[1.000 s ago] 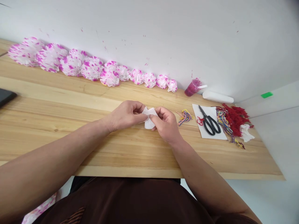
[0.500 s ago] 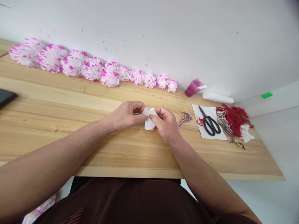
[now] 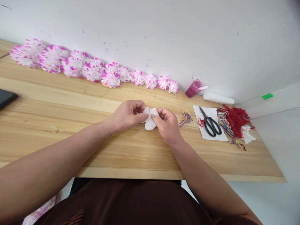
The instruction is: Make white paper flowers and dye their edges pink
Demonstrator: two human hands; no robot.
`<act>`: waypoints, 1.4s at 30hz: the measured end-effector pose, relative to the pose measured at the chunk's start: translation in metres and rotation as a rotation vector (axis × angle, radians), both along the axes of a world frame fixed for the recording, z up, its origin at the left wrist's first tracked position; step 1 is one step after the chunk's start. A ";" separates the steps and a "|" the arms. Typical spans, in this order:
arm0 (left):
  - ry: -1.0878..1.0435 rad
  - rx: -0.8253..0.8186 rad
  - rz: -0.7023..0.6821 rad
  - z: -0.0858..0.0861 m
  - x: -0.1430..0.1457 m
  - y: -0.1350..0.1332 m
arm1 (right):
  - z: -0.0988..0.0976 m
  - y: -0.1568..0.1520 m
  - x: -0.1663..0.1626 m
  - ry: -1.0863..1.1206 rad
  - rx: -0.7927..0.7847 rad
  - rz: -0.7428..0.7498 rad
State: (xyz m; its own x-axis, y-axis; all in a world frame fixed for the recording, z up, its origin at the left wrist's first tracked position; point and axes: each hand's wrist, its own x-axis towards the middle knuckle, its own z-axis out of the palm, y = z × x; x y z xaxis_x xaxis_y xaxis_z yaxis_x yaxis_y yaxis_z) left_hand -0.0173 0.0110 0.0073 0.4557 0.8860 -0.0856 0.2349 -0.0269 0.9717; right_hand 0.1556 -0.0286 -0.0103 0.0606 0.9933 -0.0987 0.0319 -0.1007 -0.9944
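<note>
A small piece of white tissue paper [image 3: 150, 124], pinched in at its middle with its ends fanned out, is held between my two hands over the wooden table [image 3: 131, 156]. My left hand [image 3: 130, 115] is closed, thumb and fingers pinching the paper's left side. From the right, my right hand [image 3: 167, 124] pinches it with the thumb on top and the fingers curled behind. The curled fingers partly hide the paper. Right of my right hand lies a small bunch of coloured yarn pieces [image 3: 186, 118].
Pink-and-white paper pompoms [image 3: 93, 69] line the wall. A cup of magenta liquid [image 3: 193, 88] and a white roll [image 3: 218, 97] stand at the back. Black-handled scissors [image 3: 210, 122] rest on white paper [image 3: 203, 133], beside red yarn [image 3: 236, 120]. A dark flat object [image 3: 7, 97] lies far left.
The paper's folds have opened slightly more between my fingertips, and its right flap shows wider. Both hands stay in nearly the same place.
</note>
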 end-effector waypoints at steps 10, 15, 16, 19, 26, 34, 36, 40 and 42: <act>-0.020 0.054 0.000 -0.005 0.001 0.001 | -0.003 0.000 0.002 0.048 0.016 0.036; -0.066 0.083 -0.007 -0.008 0.000 0.000 | -0.003 0.001 0.002 0.044 0.003 0.003; -0.076 0.090 -0.009 -0.008 0.000 -0.001 | -0.004 0.001 0.002 0.051 -0.006 -0.003; -0.094 0.111 -0.013 -0.008 0.000 -0.002 | -0.003 0.002 0.003 0.070 -0.034 -0.003; -0.094 0.182 -0.019 -0.003 0.002 -0.003 | -0.004 0.003 0.003 0.070 -0.034 -0.001; -0.060 0.186 0.019 -0.002 0.001 -0.005 | -0.003 0.001 0.002 0.046 -0.002 -0.021; -0.044 0.150 0.057 -0.001 0.002 -0.005 | -0.002 -0.001 0.001 0.008 0.055 -0.016; -0.048 0.100 0.072 -0.002 0.003 -0.004 | -0.001 -0.004 -0.001 -0.035 0.139 -0.002; -0.040 0.102 0.067 -0.003 0.002 -0.003 | -0.001 -0.003 -0.001 -0.029 0.117 -0.010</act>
